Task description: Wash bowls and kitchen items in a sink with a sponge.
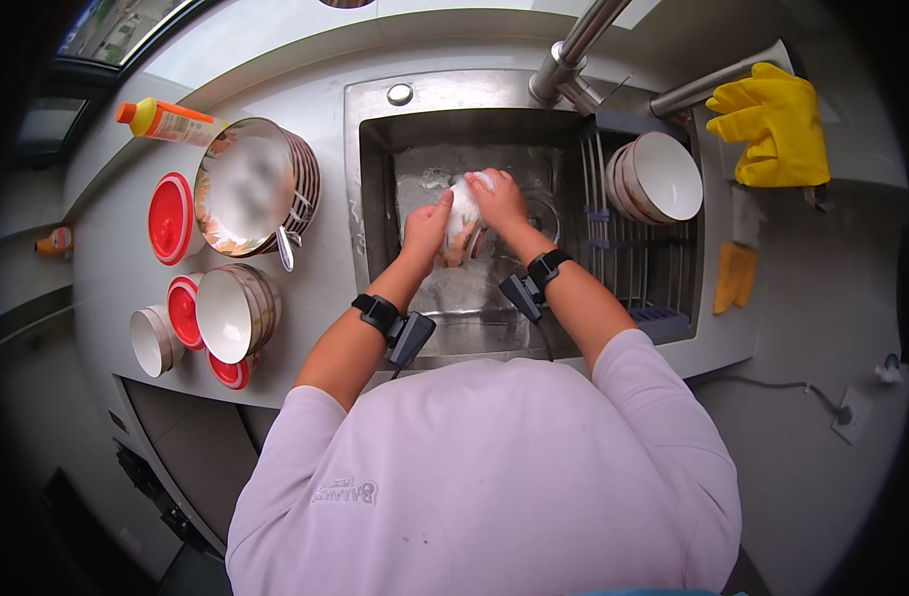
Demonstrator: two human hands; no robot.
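Observation:
Over the stainless steel sink [454, 328], my left hand [427, 229] grips the side of a flower-patterned bowl [458, 242], which is tilted with its patterned outside showing. My right hand [501, 200] presses a white, foamy cloth or sponge [484, 181] against the same bowl at its upper end. The bowl's inside is hidden from view. Soapy water lies on the sink floor below, and the drain is partly visible just right of my right hand.
A rack [600, 216] at the sink's right holds several stacked bowls [667, 179], under the faucet [562, 74]. Left on the counter stand stacked plates [246, 186], stacked bowls [227, 313], red-lidded containers [171, 218] and a bottle [168, 121]. Yellow rubber gloves [778, 130] hang at right.

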